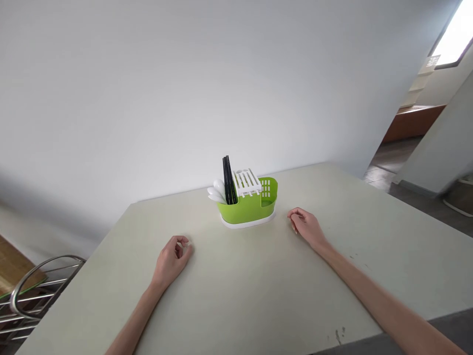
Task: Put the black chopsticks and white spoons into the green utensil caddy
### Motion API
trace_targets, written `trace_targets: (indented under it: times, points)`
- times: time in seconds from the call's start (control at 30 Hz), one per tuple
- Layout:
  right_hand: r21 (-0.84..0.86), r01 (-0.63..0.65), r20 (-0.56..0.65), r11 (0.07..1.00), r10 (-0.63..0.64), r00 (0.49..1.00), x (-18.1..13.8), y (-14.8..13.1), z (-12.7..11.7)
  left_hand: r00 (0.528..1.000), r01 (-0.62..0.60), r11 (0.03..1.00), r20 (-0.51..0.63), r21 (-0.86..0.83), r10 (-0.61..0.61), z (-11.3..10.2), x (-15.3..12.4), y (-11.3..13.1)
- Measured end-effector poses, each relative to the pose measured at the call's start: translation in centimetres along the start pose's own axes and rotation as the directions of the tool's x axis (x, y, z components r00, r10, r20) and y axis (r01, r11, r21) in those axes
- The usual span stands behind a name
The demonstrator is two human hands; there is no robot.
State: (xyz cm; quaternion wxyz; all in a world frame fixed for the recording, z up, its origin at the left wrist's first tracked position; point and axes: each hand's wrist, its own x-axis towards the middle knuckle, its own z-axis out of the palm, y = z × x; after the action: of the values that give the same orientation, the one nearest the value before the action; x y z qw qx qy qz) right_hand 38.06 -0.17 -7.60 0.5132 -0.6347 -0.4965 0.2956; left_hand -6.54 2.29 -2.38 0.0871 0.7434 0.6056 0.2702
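Note:
A green cutlery caddy (pixel 246 212) with a white base stands upright towards the back of the table. White spoons (pixel 219 190) lean out of its left end, beside a bundle of black chopsticks (pixel 229 182). A slotted white rack (pixel 246 181) sits across the middle; the right compartment shows a grid of holes. My left hand (pixel 172 259) rests on its side on the tabletop, left and in front of the caddy, fingers loosely curled with a gap to the thumb. Just right of the caddy lies my right hand (pixel 306 226), loosely bent and not touching it. I see nothing held in either hand.
The pale table (pixel 236 296) meets a white wall (pixel 207 98) at the back. A metal-framed chair or rack (pixel 40 286) stands beyond its left edge. On the right are a doorway-like gap with a dark floor (pixel 395 153) and a bright window (pixel 454 37).

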Motion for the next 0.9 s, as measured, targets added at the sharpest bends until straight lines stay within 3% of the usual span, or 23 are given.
trace_targets:
  times: [0.1, 0.17, 0.3, 0.4, 0.5, 0.67, 0.9]
  points:
    - [-0.061, 0.142, -0.093, 0.988, -0.148, 0.985, -0.6, -0.1, 0.6, 0.999, 0.049, 0.996, -0.002, 0.072, -0.049, 1.6, 2.1, 0.6]
    - [-0.163, 0.289, -0.136, 0.943, -0.312, 0.940, -1.5, -0.6, 1.0, 0.999, 0.035, 0.994, 0.016, 0.106, -0.037, 2.8, 3.4, 1.4]
    - [-0.333, 0.479, 0.011, 0.812, -0.504, 0.863, -2.9, -2.0, 1.7, 0.997, -0.031, 0.989, 0.070, 0.144, 0.021, 4.3, 5.0, 2.7]
    - [-0.447, 0.557, 0.180, 0.700, -0.539, 0.823, -2.8, -2.8, 2.4, 0.997, -0.033, 0.994, 0.070, 0.100, 0.026, 4.3, 5.1, 2.9]
    - [-0.558, 0.586, 0.269, 0.588, -0.540, 0.798, -2.0, -3.0, 3.3, 0.998, -0.011, 0.998, 0.064, 0.055, 0.008, 4.2, 4.9, 2.8]
    - [-0.709, 0.538, 0.301, 0.457, -0.493, 0.816, -1.2, -2.3, 3.3, 0.998, -0.008, 1.000, 0.068, 0.025, 0.006, 4.3, 4.4, 3.4]
    - [-0.823, 0.470, 0.301, 0.319, -0.458, 0.836, -0.1, -1.5, 0.2, 0.997, 0.000, 1.000, 0.075, -0.029, 0.002, 4.6, 4.0, 4.0]
